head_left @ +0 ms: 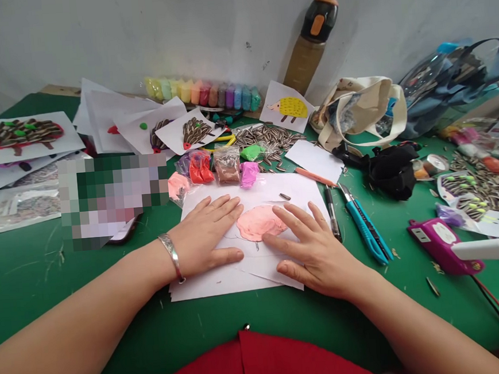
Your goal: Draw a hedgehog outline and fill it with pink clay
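A flattened patch of pink modelling clay [256, 222] covers part of a pencil outline on the white paper [222, 281] before me. My left hand [207, 233] lies flat on the sheet, left of the clay, fingers stretched out and a silver bangle at the wrist. On the other side, my right hand [308, 243] has its fingers spread, with fingertips touching the clay's right edge. Neither hand holds anything. One sunflower seed [285, 196] lies above the clay. Bags of red clay [200, 166], brown clay [227, 165] and purple clay [249, 174] sit behind the sheet.
Right of the paper lie a black pen [333, 215], an orange pencil [315, 177] and a blue utility knife [367, 226]. Sunflower seeds [267, 139] are heaped behind. Hedgehog pictures [289, 108], a tote bag [356, 109], a bottle [311, 44] and a magenta device [444, 246] stand around.
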A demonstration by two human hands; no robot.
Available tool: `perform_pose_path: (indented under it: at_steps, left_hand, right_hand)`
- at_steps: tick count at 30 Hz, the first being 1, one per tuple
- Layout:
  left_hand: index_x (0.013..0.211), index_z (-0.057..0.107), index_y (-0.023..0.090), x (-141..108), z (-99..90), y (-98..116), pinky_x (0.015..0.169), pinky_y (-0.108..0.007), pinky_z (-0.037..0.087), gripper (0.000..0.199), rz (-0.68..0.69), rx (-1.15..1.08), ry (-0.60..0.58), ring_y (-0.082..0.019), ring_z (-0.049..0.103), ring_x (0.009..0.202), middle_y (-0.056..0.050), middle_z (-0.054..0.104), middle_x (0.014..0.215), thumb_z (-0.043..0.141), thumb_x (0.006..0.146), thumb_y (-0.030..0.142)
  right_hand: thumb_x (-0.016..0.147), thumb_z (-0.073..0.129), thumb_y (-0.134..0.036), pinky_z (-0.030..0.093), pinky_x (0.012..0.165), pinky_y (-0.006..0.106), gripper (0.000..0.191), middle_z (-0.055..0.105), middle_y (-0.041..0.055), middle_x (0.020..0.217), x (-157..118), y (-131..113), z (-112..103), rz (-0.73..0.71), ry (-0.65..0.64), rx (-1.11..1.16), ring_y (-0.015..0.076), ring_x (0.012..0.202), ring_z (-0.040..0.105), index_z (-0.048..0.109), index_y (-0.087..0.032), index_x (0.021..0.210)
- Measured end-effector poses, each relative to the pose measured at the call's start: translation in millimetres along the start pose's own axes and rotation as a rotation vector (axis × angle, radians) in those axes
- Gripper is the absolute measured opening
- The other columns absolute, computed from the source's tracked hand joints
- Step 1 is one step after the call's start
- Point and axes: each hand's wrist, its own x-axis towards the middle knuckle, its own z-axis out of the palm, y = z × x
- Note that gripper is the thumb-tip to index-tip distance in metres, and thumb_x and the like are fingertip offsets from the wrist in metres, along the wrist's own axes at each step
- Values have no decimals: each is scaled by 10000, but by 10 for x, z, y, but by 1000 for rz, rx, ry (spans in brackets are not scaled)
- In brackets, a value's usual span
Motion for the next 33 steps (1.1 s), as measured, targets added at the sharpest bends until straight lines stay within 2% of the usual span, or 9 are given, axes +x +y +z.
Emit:
perform_pose_path:
  at_steps: [5, 11, 13, 18, 23, 26, 33]
  left_hand:
    - [1497, 234, 146, -3, 1, 3, 1156, -483, 74, 834, 0, -4, 18, -300, 130, 1446, -120, 185, 1570, 447, 861, 643]
    - [1501, 222, 134, 1, 10, -3, 1157, -471, 67, 856, 3, 3, 13, -297, 129, 1447, -125, 180, 1571, 442, 860, 658]
    - [1501, 221, 137, -1, 23, -12, 1158, -468, 64, 855, 8, -3, 26, -299, 130, 1446, -124, 184, 1571, 443, 861, 659]
    - [1502, 218, 144, -18, 31, -4, 1160, -458, 57, 853, 10, 6, 35, -286, 119, 1449, -120, 176, 1572, 439, 864, 665]
    - [1499, 229, 147, -25, 20, 11, 1161, -449, 56, 844, -4, 7, 40, -280, 120, 1450, -118, 179, 1572, 456, 864, 654]
    - [1503, 218, 155, -18, 25, 0, 1160, -458, 52, 848, 6, -5, 30, -290, 119, 1449, -114, 182, 1572, 456, 861, 655]
    - [1506, 207, 160, -23, 34, -9, 1161, -449, 51, 848, 11, -9, 39, -283, 110, 1451, -114, 180, 1573, 449, 864, 659]
  right_hand:
    - [918, 467, -519, 22, 1101, 671, 441, 293, 83, 1547, 22, -15, -8, -17, 5, -15, 350, 1421, 184, 554, -328, 1306]
    - [947, 406, -504, 106, 1097, 667, 445, 227, 98, 1567, 68, -38, -117, -19, -53, 28, 338, 1427, 176, 509, -340, 1347]
    - [950, 397, -507, 102, 1092, 676, 437, 249, 101, 1559, 100, -46, -131, -41, -63, 22, 339, 1424, 185, 520, -341, 1335]
    - [942, 435, -488, 65, 1102, 671, 395, 402, 95, 1481, 159, -42, -104, -87, -38, 18, 345, 1397, 249, 598, -305, 1252]
    - [946, 435, -466, 132, 1107, 647, 387, 339, 92, 1517, 136, -9, -89, -45, -1, 89, 328, 1404, 240, 595, -308, 1261]
    - [936, 452, -475, 125, 1106, 651, 410, 307, 100, 1532, 133, -14, -80, -51, 20, 82, 329, 1407, 232, 568, -312, 1294]
    - [935, 465, -457, 74, 1109, 662, 358, 419, 95, 1468, 172, -43, -58, -96, 11, 57, 336, 1398, 255, 629, -296, 1210]
